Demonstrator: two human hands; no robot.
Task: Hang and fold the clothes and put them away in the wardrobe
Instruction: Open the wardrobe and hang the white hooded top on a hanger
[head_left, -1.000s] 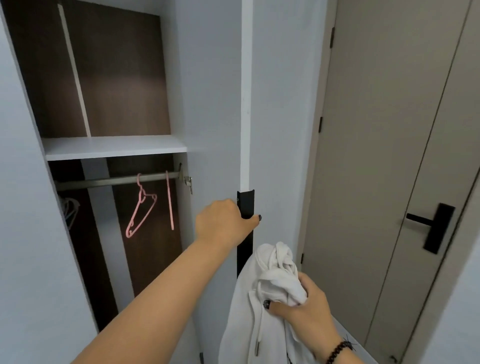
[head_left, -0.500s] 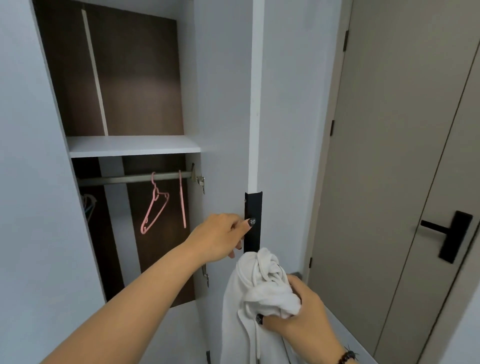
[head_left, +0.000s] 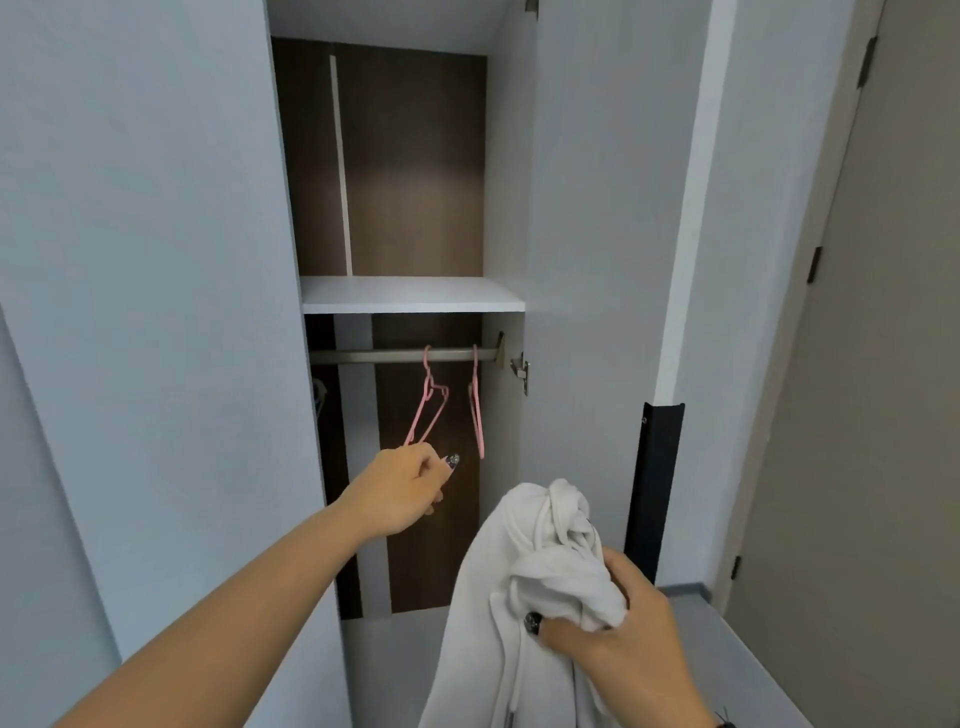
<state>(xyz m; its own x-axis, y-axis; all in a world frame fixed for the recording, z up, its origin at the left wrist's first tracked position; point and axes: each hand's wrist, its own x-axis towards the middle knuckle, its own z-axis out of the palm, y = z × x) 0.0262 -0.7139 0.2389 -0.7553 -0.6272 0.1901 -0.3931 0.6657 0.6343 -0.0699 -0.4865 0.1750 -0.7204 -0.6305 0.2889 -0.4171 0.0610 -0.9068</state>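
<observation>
The wardrobe stands open, with a metal rod under a white shelf. Two pink hangers hang on the rod: a tilted one and a second seen edge-on to its right. My left hand reaches into the opening with its fingers curled, right at the tilted hanger's lower end. That end is hidden behind the hand, so I cannot tell whether it is gripped. My right hand grips a bunched white garment, which hangs down at the lower middle.
The open wardrobe door stands to the right of the opening, with a black handle strip on its edge. Another pale door panel fills the left. A beige room door is at the far right.
My left hand has left the black handle strip and moved left into the wardrobe, up to the tilted pink hanger. The view has swung right-to-left, centring the opening. My right hand still holds the garment.
</observation>
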